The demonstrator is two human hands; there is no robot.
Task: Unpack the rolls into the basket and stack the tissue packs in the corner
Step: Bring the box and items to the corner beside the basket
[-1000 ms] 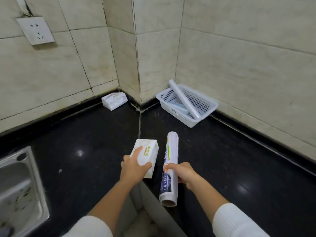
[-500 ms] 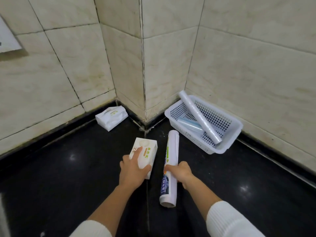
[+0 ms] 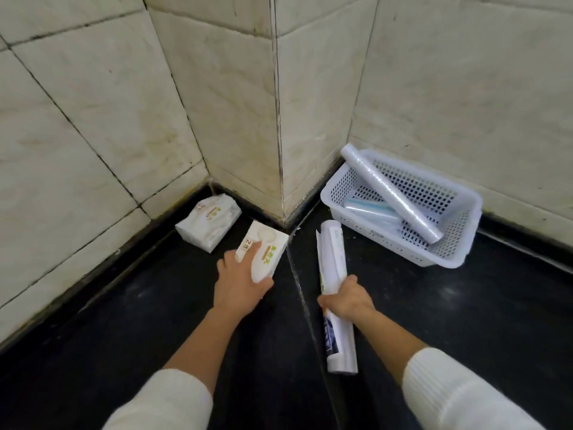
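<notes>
While my left hand (image 3: 240, 285) clamps a tissue pack (image 3: 265, 251) just short of the corner pack (image 3: 208, 222), my right grip (image 3: 347, 297) holds the wrapped roll (image 3: 335, 293), long axis pointing beside the basket (image 3: 446, 256).

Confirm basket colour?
White, with perforated walls; the basket shows clearly in the head view.

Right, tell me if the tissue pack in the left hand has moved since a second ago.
Yes. The tissue pack in the left hand has gone forward, toward the wall corner and the other pack lying there.
</notes>
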